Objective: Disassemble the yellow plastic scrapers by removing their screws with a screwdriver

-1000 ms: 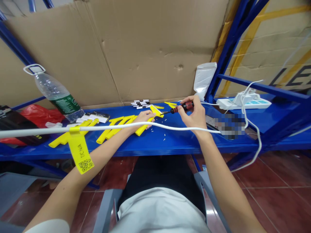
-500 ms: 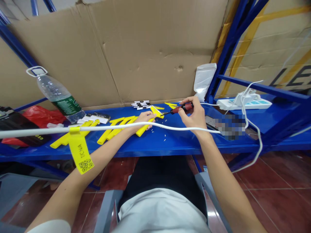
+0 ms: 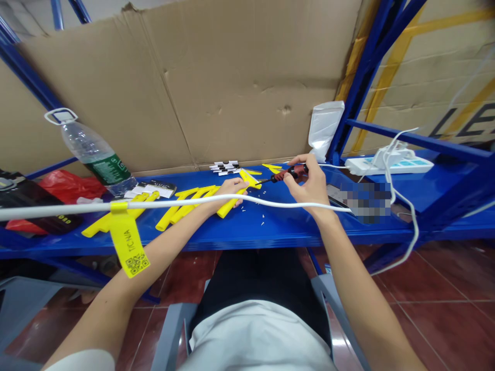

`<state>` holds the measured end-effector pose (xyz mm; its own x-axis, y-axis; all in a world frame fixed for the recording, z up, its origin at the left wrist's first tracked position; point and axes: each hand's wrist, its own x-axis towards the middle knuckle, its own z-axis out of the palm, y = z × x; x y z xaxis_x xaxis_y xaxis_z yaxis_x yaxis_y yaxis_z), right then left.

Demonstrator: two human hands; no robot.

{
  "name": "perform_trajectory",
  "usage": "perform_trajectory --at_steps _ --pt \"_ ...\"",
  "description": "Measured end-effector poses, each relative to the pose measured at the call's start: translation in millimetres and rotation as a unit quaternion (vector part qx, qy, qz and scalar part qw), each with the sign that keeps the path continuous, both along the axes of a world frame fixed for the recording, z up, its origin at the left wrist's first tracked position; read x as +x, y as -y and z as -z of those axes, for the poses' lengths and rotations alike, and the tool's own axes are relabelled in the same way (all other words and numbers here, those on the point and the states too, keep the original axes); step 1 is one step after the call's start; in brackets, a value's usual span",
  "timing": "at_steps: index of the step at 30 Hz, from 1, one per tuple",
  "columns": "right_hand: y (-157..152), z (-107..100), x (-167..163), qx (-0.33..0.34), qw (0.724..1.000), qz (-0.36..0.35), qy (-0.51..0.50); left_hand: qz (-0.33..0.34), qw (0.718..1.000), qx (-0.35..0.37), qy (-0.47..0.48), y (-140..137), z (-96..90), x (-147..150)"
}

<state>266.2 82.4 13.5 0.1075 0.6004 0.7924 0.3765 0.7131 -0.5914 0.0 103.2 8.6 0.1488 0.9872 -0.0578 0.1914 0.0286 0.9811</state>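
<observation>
My left hand point(image 3: 233, 186) is closed round a yellow plastic T-shaped part point(image 3: 228, 207), whose wide head sticks out past my fingers. In my right hand point(image 3: 309, 183) is a red and black screwdriver point(image 3: 296, 172), held nearly level with its tip pointing left. The tip meets the head of the yellow part; whether a screw is under it is too small to tell. Small loose screws point(image 3: 263, 216) lie scattered on the blue shelf point(image 3: 286, 226) between my hands. More yellow parts point(image 3: 168, 216) lie to the left of my left hand, partly behind my forearm.
A white cable point(image 3: 270, 203) with a yellow tag point(image 3: 129, 242) crosses in front of my arms. Black-and-white pieces point(image 3: 225, 167) and thin yellow pieces point(image 3: 273, 167) lie along the cardboard. A bottle point(image 3: 104, 165) stands left; a power strip point(image 3: 390, 164) and a phone point(image 3: 336, 196) are right.
Almost nothing differs. Both hands, the screwdriver and the yellow part stay together in the same place; the view has shifted very slightly.
</observation>
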Motion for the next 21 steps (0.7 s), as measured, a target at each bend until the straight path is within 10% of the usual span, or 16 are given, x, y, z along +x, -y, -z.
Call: perform_trajectory --at_steps 21 --pt "-1.8 1.6 0.1 -0.012 1.0 -0.009 -0.003 0.026 1.0 0.013 0.008 -4.3 7.2 -6.2"
